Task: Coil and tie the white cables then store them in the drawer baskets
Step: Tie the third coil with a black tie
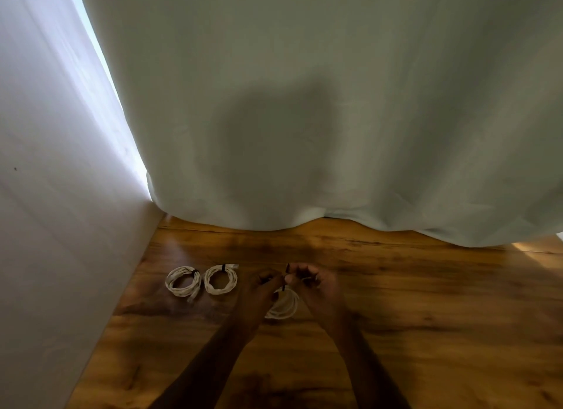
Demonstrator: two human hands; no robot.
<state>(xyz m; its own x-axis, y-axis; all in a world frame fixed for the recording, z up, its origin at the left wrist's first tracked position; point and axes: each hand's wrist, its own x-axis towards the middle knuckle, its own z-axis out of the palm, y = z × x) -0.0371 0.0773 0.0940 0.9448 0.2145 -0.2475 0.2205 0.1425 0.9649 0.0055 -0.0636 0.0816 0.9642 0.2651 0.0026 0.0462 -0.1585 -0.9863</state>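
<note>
Grip, both hands, closed in pinches over one coil. Right hand (pixel 315 282) pinches the dark tie (pixel 285 277) near its upper end and appears to hold the top of the third white coil (pixel 285 306); left hand (pixel 263 287) pinches the tie's other part. The coil hangs or rests between the wrists, just over the wooden worktop (pixel 426 302). Advice, as judgement: keep the loops bunched, draw the tie snug, secure before letting go. Two tied coils, first (pixel 182 282) and second (pixel 220 279), lie side by side to the left. Drawer baskets: not in view.
</note>
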